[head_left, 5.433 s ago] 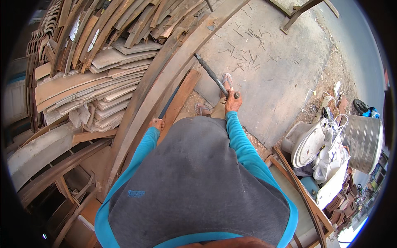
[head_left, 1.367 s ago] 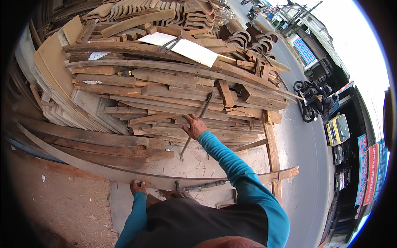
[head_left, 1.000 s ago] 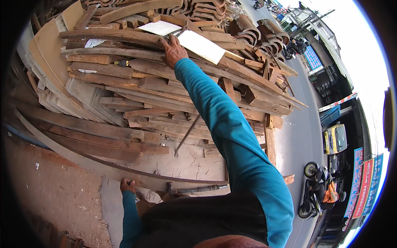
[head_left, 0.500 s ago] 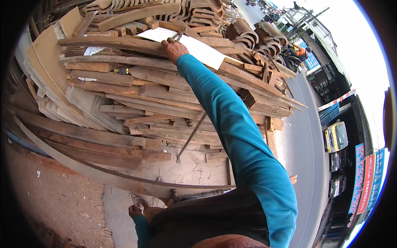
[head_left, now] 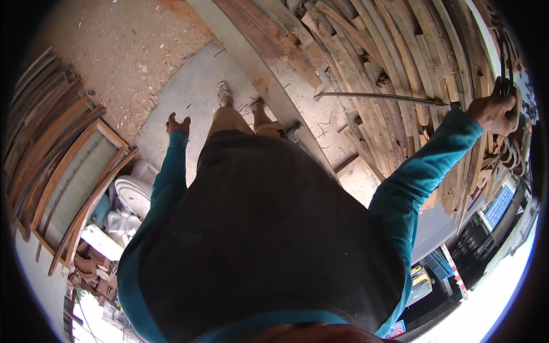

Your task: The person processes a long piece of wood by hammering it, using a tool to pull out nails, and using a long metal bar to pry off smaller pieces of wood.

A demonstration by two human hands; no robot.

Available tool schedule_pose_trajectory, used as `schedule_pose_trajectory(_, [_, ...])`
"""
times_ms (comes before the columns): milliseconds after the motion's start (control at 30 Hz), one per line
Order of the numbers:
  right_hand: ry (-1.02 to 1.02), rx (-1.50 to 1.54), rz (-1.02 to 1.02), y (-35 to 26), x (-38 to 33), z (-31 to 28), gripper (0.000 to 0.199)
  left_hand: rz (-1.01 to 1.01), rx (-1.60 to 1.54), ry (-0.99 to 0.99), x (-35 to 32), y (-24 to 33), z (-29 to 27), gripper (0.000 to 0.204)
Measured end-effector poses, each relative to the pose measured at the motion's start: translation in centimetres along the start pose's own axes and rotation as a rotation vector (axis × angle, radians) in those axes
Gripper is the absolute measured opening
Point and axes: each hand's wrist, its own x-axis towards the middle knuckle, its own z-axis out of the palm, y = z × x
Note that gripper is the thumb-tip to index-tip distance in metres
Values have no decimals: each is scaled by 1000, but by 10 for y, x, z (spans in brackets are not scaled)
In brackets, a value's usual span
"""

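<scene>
My left hand (head_left: 178, 124) hangs over the concrete floor at my left side, its fingers apart and nothing in them. My right hand (head_left: 496, 108) is stretched far out over the stacked timber (head_left: 394, 63), fingers curled. Dark prong-like shapes rise at its top, but shadow hides what they are. The white board (head_left: 485, 31) lies on the pile just beyond that hand. A long iron bar (head_left: 383, 98), bent at its lower end, leans on the timber below my right wrist. Near my legs, a dark tool head (head_left: 294, 127) with a shaft shows beside a long plank (head_left: 260, 77).
My sandalled foot (head_left: 225, 94) stands on the concrete. Wooden window frames (head_left: 77, 177) lean in a row at the left, near a white basin (head_left: 134, 194) and plastic bags (head_left: 122, 223). Sawdust-strewn ground (head_left: 126, 51) is at far left. The road (head_left: 437, 231) runs at right.
My view has swung down and to the left, bringing my torso, feet and left hand into full sight. My right hand, earlier at a metal tool on the white board, now appears at the right edge.
</scene>
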Motion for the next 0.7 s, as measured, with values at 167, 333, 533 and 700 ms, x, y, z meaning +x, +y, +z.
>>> schedule_pose_trajectory(167, [-240,82,564,-87,-183,-17,32,405,-367,-306,-23,132,11,44])
schedule_pose_trajectory(333, [-643,137,1035,-173,-311,-42,22,1110,-477,-233,-103,270,-59,55])
schedule_pose_trajectory(533, [-899,69,1106,-252,-338,-36,21,1290,-407,-649,-105,233,-44,39])
schedule_pose_trajectory(700, [-934,89,969,-255,-348,-16,28,1093,-547,-749,-98,246,-66,33])
